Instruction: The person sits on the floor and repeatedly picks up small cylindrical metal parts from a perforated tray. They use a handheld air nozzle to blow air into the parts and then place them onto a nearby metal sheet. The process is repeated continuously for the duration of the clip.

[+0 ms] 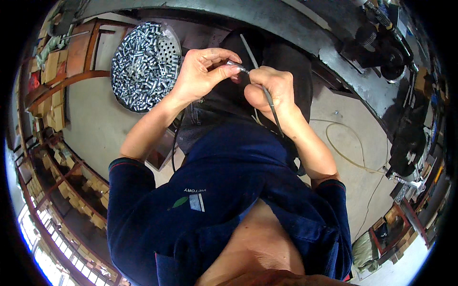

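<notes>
My left hand (204, 71) pinches a small shiny metal sleeve (232, 62) between thumb and fingers, in front of my lap. My right hand (273, 89) is closed just to its right, around a long, thin grey tool that looks like a file (250, 50). The tool slants from upper left to lower right, and its two ends stick out past my fist. Between the hands, a short dark piece (244, 70) lines up with the sleeve; whether the two are joined, I cannot tell. To the left of my left hand, a round perforated basin (168, 50) holds many similar metal sleeves (140, 71).
A dark metal workbench or machine bed (329, 52) crosses the far side, with knobbed machine parts (381, 47) at the right. Shelves with cardboard boxes (71, 190) line the left. A thin hose (334, 143) loops over the floor at the right.
</notes>
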Motion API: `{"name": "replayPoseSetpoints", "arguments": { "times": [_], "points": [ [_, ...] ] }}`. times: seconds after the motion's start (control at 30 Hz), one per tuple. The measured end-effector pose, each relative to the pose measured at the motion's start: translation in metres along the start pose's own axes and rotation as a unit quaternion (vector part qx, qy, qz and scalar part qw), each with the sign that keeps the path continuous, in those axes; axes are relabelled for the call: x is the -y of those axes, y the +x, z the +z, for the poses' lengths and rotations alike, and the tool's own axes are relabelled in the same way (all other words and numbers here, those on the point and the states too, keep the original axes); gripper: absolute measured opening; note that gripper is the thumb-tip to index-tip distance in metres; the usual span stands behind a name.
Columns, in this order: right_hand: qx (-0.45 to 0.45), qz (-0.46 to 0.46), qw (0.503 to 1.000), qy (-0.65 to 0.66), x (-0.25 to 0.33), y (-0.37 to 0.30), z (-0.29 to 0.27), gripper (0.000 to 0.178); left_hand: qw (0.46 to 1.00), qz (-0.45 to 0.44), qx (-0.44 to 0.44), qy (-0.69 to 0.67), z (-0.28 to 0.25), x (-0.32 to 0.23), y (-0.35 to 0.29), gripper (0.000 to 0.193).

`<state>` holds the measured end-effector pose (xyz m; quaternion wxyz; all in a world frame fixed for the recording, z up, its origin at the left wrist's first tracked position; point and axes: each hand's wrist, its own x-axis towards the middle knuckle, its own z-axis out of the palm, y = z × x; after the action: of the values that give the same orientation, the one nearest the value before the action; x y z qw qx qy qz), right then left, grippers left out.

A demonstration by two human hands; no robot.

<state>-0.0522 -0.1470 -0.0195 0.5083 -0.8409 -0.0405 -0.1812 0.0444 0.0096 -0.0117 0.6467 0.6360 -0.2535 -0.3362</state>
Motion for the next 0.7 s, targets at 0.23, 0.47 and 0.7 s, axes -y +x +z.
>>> {"name": "replayPoseSetpoints", "arguments": {
  "times": [0.23,0.47,0.7],
  "points": [
    [0.018,0.059,0.993,0.098,-0.003,-0.007,-0.01,0.03,0.998,0.007,-0.042,0.048,-0.009,-0.012,0.004,0.015],
    [-0.026,0.125,0.979,0.16,-0.016,-0.016,0.001,0.028,0.975,0.07,-0.057,-0.205,-0.015,0.008,0.026,0.021],
    [-0.063,0.149,0.962,0.218,-0.022,-0.01,0.011,0.019,0.915,-0.016,-0.073,-0.396,0.032,0.012,0.036,0.022]
  ]
}}
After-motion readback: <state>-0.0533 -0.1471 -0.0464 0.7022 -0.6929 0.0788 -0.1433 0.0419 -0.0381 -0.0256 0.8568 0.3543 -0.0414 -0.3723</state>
